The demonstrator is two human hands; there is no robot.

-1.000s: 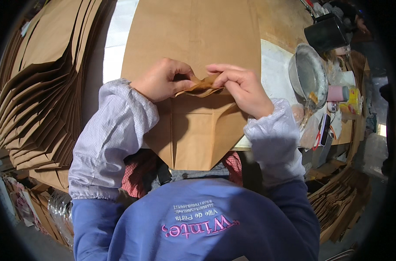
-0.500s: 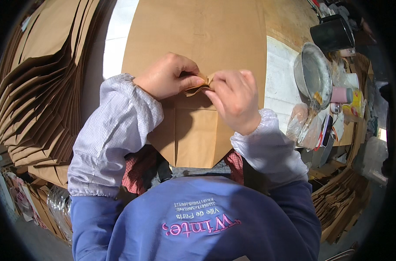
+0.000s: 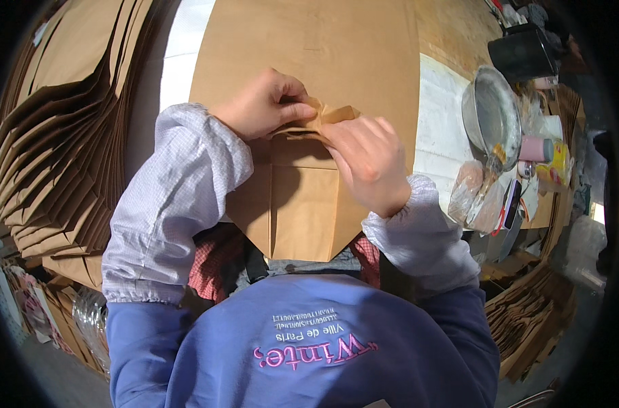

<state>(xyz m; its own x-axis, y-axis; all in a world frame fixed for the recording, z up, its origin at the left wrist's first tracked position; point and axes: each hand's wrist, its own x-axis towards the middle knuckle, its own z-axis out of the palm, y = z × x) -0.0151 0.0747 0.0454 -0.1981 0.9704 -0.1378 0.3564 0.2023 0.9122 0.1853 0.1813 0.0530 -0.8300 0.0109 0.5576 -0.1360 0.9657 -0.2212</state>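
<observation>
Left hand [image 3: 263, 105] pinches brown paper [image 3: 304, 194] — right hand [image 3: 372, 162] angled inward.

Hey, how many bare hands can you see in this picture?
2: the left hand, pinching the folded part of the brown paper, and the right hand, just right of it on the same fold. The dark rim could hide others.

Versus half a second ago: right hand [image 3: 369, 163] lower, nearer the person; its fingers, then curled, now straighter. Gathered paper fold [image 3: 341, 114], then mostly hidden between the hands, now flares out above those fingers. From where I stand, left hand [image 3: 260, 107] sits slightly farther forward.
</observation>
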